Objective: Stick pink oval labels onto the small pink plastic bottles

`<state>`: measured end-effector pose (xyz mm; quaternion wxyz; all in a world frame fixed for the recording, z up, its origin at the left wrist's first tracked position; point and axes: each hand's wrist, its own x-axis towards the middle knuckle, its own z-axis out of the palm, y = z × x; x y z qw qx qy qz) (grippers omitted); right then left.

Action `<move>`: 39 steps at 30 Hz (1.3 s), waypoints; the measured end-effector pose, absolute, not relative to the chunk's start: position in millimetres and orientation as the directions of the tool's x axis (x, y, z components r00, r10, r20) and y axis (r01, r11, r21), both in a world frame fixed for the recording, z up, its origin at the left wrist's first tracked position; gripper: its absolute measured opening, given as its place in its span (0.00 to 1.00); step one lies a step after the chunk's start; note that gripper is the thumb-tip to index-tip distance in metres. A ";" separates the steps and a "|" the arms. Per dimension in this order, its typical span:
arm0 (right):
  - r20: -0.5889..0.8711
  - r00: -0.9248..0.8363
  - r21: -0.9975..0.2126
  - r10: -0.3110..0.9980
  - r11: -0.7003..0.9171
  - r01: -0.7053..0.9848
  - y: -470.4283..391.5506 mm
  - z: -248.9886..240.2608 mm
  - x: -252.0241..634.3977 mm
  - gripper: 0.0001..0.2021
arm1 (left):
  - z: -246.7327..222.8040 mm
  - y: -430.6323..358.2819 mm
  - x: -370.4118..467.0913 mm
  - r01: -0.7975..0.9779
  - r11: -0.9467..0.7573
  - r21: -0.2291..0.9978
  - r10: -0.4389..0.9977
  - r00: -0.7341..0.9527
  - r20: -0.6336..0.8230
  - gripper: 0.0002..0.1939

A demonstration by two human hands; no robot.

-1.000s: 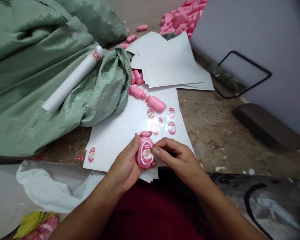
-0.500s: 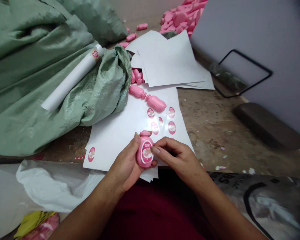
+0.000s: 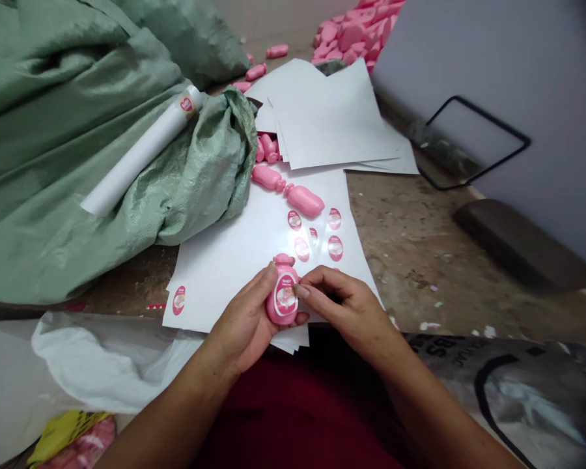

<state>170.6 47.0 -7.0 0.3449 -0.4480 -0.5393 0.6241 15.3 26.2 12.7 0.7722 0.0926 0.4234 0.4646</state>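
A small pink bottle lies in my left hand, its cap toward the far side. The thumb runs along its left edge and fingers curl beneath it. On its front is an oval pink-and-white sticker with the word BABY. My right hand is pinched, thumb and forefinger at the sticker's right edge. Under both hands spreads a white sticker sheet, with several oval stickers left toward its right side and one at its left corner. Two more pink bottles lie cap to cap on the sheet.
A green woven sack fills the left, with a white paper roll on it. White sheets lie farther back. Behind them rises a pink bottle pile. A grey panel with a black wire frame stands right.
Both hands stay nearly in place. The bottle has shifted and turned very slightly to the left, and the right fingertips remain at the sticker's edge.
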 end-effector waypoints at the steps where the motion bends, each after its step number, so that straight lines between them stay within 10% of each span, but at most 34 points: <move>1: -0.184 -0.353 -0.983 0.917 -0.170 0.072 47.8 -6.4 170.9 0.11 | 13.5 25.8 15.1 -0.638 0.548 0.541 0.799 0.208 -0.565 0.12; 39: -0.246 -0.376 -0.969 0.893 -0.226 0.096 58.1 2.3 175.5 0.15 | 22.1 27.6 16.7 -0.637 0.552 0.538 0.797 0.214 -0.565 0.10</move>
